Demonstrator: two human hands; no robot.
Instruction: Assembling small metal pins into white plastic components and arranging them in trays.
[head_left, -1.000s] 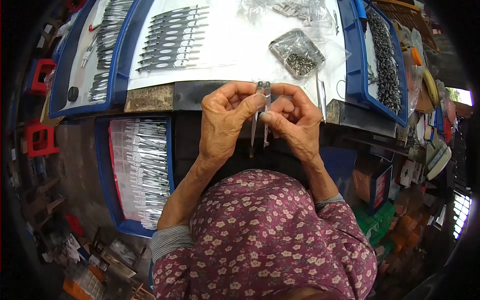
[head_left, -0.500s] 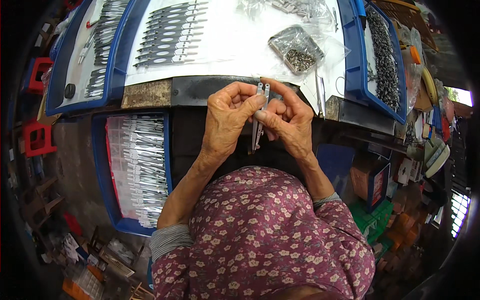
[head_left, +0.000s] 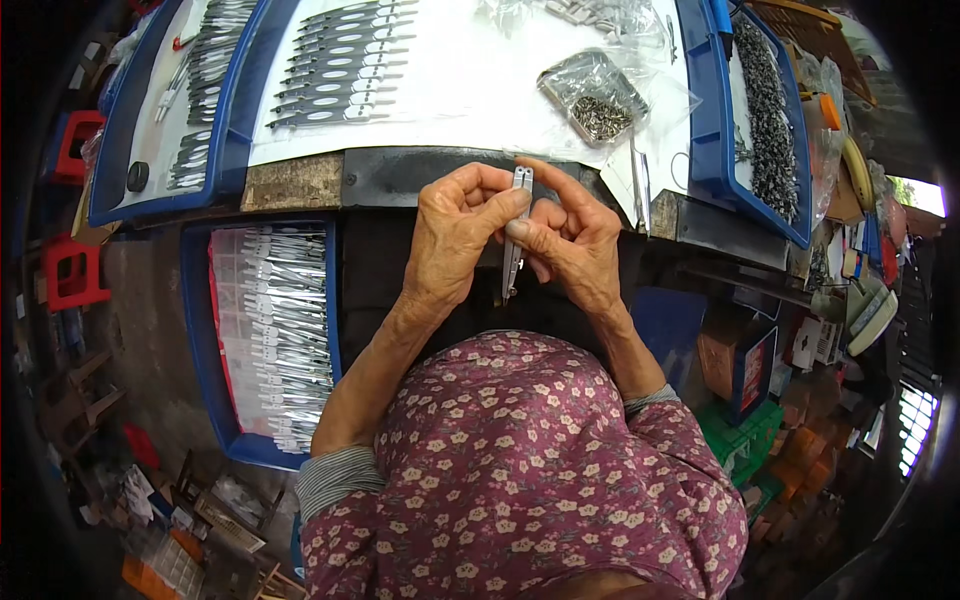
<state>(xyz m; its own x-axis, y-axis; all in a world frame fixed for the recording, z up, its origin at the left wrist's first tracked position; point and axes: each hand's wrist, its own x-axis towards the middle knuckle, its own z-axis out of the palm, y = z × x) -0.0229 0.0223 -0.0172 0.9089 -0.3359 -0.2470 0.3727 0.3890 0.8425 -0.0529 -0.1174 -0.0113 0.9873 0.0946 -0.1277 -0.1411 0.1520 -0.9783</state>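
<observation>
Between my two hands, in front of the table's edge, a pair of slim grey drawing-compass legs (head_left: pixel 511 262) hangs upright. Their rounded tops with small holes lie side by side, and small metal parts show at the lower ends. My left hand (head_left: pixel 452 235) pinches the legs near the top with thumb and fingers. From the other side my right hand (head_left: pixel 575 255) is closed on them too, its thumb a little lower and its index finger reaching up behind the tops. The fingers hide part of the legs' upper half.
Dark parts (head_left: pixel 335 85) lie in a row on white paper. A plastic bag of small metal pieces (head_left: pixel 600 118) lies near tweezers (head_left: pixel 642 190). Blue trays hold dark parts (head_left: pixel 765 130) at right and silvery legs (head_left: pixel 290 340) below the table at left.
The tops of the two legs, slightly apart before, have come closer together. Both hands stay nearly in place, still gripping.
</observation>
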